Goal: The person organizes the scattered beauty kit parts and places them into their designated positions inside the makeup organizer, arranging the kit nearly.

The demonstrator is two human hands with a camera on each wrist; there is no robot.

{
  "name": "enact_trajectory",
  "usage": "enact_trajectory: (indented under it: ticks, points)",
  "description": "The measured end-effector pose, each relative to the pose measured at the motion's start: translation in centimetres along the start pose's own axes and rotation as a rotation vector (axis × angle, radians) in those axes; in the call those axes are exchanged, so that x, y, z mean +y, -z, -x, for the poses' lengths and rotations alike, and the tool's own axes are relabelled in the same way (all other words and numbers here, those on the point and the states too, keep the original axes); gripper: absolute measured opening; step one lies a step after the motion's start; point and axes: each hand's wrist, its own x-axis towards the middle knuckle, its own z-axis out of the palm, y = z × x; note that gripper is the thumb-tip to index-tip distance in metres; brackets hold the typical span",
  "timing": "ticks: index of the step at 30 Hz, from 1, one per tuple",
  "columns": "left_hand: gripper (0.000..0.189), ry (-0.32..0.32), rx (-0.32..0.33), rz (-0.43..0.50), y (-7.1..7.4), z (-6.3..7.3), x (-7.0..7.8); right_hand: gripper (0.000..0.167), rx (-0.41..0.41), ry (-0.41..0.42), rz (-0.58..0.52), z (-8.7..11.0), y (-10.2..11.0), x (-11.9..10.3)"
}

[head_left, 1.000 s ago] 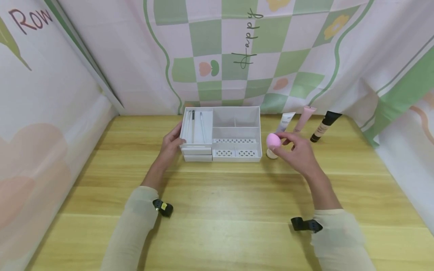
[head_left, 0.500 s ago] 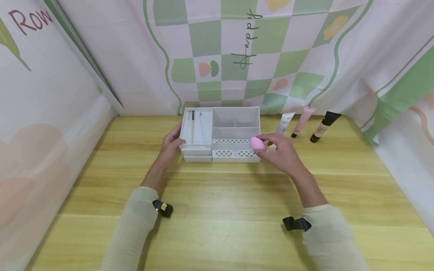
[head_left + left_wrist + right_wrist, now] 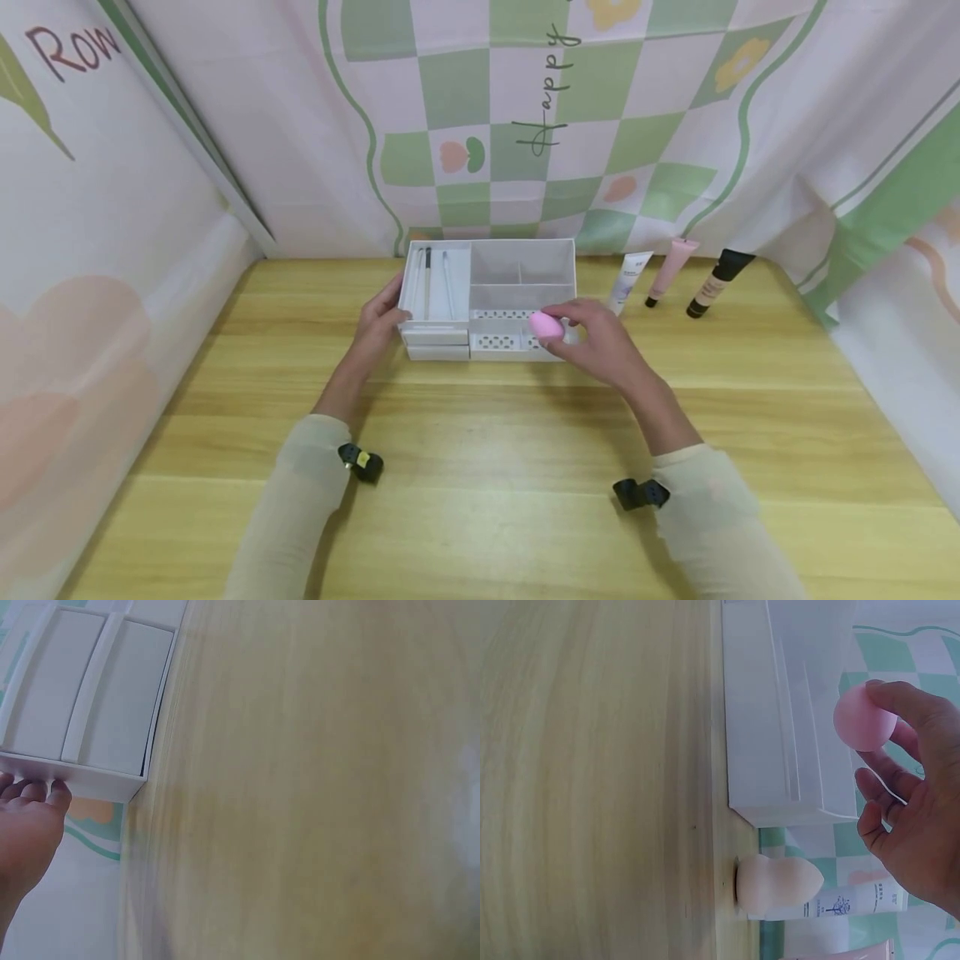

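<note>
My right hand (image 3: 600, 342) pinches a pink makeup sponge (image 3: 547, 326) between thumb and fingertips, over the front right of a white makeup organizer (image 3: 439, 352). In the right wrist view the sponge (image 3: 859, 720) is above the organizer's rim, with the other fingers loosely bent below it. My left hand (image 3: 377, 321) grips the organizer's left side, thumb at the rim near the front corner. Fingertips against the side wall show in the left wrist view. Slim brushes (image 3: 427, 283) lie in the tray at left; the right half has dividers and perforated inserts (image 3: 496, 342).
A beige gourd-shaped makeup sponge (image 3: 776, 885) stands right of the organizer, mostly hidden by my right hand in the head view. Behind it stand a white tube (image 3: 628, 282), a pink tube (image 3: 671, 271) and a black-and-beige tube (image 3: 720, 283). Patterned cloth (image 3: 525, 100) hangs behind the wooden table (image 3: 480, 483).
My right hand has carried the pink sponge leftward, from above the beige sponge to over the organizer's front right compartments. The left hand has stayed at the organizer's side.
</note>
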Motion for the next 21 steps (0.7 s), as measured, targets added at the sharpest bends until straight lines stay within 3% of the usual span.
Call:
enact_trajectory:
  ticks: [7,21]
  points:
    - [0.072,-0.005,0.004,0.009,-0.1,0.0,0.0,0.045,-0.02,0.063,-0.002,-0.9,-1.0,-0.1]
    - [0.072,0.003,0.014,-0.009,-0.2,0.1,0.0,0.043,-0.103,0.004,0.059,-2.8,-2.6,-1.1]
